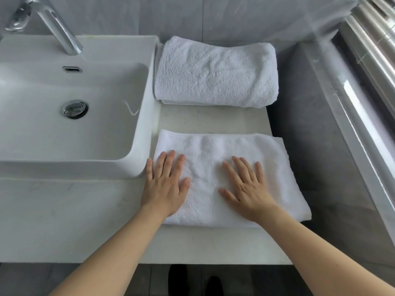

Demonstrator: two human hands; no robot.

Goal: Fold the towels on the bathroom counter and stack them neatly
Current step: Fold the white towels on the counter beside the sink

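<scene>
Nearest the person, both hands lie flat on the near towel (pixel 224 167), which sits on the surface (pixel 213 120) just right of the sink (pixel 136 146), its right edge hanging a little past the surface's end; the left hand (pixel 165 185) presses the towel's sink-side end and the right hand (pixel 245 192) presses nearer its middle, fingers straight and slightly spread on both, palms down, neither one gripping or pinching any cloth. This placing looks meant to smooth the folded layers and press the air out so the towel keeps a flat, even shape, and two hands set apart spread that pressure across its width. Beyond the sink's front corner, further along the same strip of surface, a thicker folded towel (pixel 215 73) rests beside the sink's right wall and close to the back wall, apart from the near one with bare surface between them; it looks like the base for the stack, so the stacking is judged not yet done. The surface is pale stone. The sink is a white raised basin with a chrome drain (pixel 74 108) and a chrome tap (pixel 57 26) behind it. Grey tiled walls (pixel 213 16) enclose the corner, and right of the sink a window ledge (pixel 352 116) runs away
</scene>
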